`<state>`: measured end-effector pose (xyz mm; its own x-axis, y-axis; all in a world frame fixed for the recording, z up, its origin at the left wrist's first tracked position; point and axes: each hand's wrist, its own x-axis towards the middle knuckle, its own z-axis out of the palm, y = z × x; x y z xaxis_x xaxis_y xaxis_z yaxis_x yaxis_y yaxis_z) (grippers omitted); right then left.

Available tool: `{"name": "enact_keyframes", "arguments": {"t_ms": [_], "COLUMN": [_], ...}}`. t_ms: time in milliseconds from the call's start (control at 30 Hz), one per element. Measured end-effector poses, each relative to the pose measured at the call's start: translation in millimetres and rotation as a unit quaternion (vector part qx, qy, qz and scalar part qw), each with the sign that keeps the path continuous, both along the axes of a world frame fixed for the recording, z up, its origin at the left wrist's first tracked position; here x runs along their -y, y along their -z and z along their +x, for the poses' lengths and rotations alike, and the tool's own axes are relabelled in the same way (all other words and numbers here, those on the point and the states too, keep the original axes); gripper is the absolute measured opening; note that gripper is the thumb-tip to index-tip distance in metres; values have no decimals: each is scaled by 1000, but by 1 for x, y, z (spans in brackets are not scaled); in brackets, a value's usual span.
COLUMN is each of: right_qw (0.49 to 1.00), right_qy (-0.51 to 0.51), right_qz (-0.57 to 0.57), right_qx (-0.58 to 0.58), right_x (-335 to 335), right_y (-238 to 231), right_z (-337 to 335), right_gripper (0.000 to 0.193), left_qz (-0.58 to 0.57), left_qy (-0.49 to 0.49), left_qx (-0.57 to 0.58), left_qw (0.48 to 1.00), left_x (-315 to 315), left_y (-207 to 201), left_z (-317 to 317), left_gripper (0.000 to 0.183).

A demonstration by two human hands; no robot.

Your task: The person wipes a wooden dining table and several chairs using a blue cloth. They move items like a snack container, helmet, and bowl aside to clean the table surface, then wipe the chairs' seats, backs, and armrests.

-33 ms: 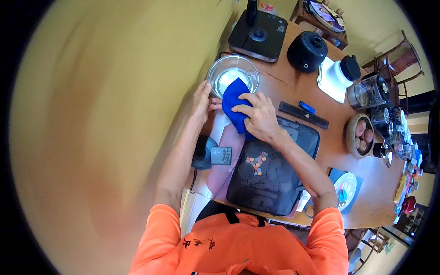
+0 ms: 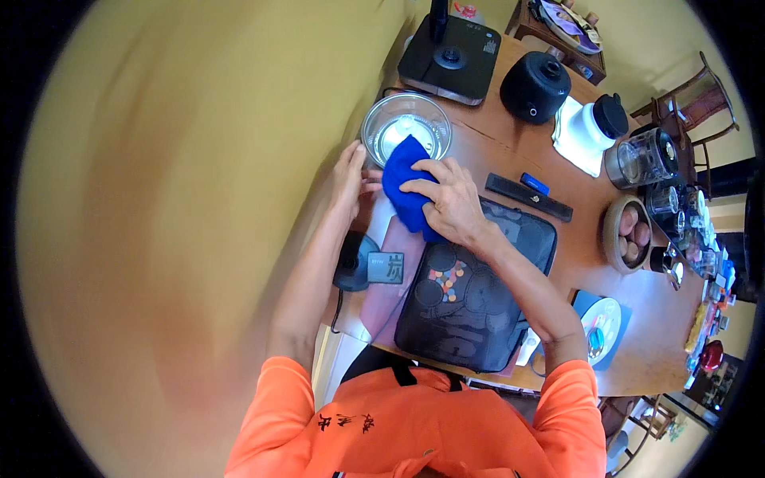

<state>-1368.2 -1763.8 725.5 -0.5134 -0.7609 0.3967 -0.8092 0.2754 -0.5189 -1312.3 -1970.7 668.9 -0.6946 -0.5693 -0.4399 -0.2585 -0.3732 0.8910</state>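
Note:
A blue cloth (image 2: 409,195) is gripped in my right hand (image 2: 453,197), with the fingers bent over its right side. The cloth hangs over the near side of a clear glass bowl (image 2: 370,119) and hides part of its rim. My left hand (image 2: 348,177) is beside the bowl's near left side, fingers stretched out towards the cloth. Whether those fingertips touch the bowl or the cloth, I cannot tell. Under my right forearm lies a dark flat case (image 2: 470,319) with a patch of small coloured dots on it.
A black appliance base (image 2: 450,60) stands behind the bowl. To the right are a black kettle-like pot (image 2: 535,88), a white jar (image 2: 594,123), a long dark bar (image 2: 527,197) and a basket of round things (image 2: 612,235). The wall (image 2: 199,199) runs close on the left.
The blue cloth and my right hand have shifted very slightly to the left. My left hand looks nearly the same.

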Motion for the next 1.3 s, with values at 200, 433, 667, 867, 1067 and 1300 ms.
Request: {"name": "enact_keyframes", "arguments": {"t_ms": [200, 433, 667, 867, 1067, 1300], "right_qw": [995, 981, 984, 980, 941, 882], "right_qy": [-82, -85, -108, -43, -40, 125], "right_qz": [-38, 151, 126, -75, -123, -223], "right_qx": [49, -84, -70, 180, 312, 397], "right_x": [37, 88, 88, 91, 41, -27], "right_y": [31, 101, 108, 73, 13, -29], "right_z": [9, 44, 31, 21, 31, 33], "right_gripper": [42, 35, 34, 51, 52, 52], "left_qz": [-363, -510, -553, -585, -560, -570], "left_qy": [-28, 167, 201, 150, 228, 336], "left_qx": [-38, 131, 119, 11, -12, -55], "left_qw": [931, 834, 800, 797, 797, 748], "left_x": [-39, -44, -44, -57, -71, -66], "left_y": [-16, 22, 16, 21, 8, 18], "left_z": [121, 217, 219, 224, 199, 173], "left_gripper": [31, 74, 92, 65, 64, 75]}}
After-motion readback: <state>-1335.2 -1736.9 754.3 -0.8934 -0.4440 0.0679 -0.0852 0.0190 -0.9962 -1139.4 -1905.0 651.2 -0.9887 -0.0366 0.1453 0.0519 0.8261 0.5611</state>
